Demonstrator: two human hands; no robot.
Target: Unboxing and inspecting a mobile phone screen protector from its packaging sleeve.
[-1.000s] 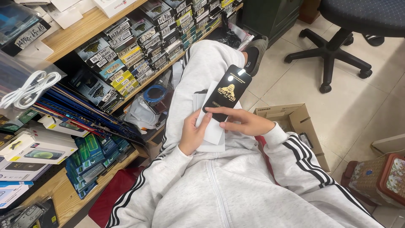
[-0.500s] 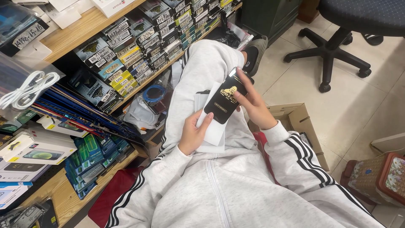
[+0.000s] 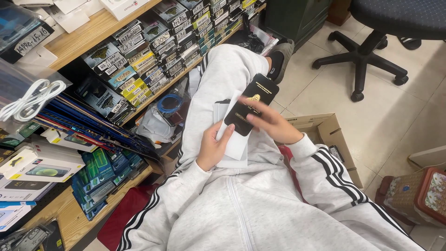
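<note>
I sit with one leg stretched out in light grey trousers. My left hand (image 3: pixel 214 146) holds several flat white packets (image 3: pixel 234 142) on my thigh, thumb pressed on their edge. On top of them lies a flat black packet with a gold emblem (image 3: pixel 253 103), tilted up to the right. My right hand (image 3: pixel 272 122) lies on the black packet's lower right side, fingers spread over it. A dark phone-like edge (image 3: pixel 223 101) peeks out under the white packets.
Wooden shelves (image 3: pixel 88 35) at left hold rows of boxed packets, blue packs and white cables (image 3: pixel 30 100). An open cardboard box (image 3: pixel 325 132) sits on the tiled floor at my right. An office chair base (image 3: pixel 367 60) stands beyond, a woven stool (image 3: pixel 418 195) at right.
My right hand has brought the black packet down from a raised, tilted position onto the white packets held by my left hand, and its fingers now spread over it.
</note>
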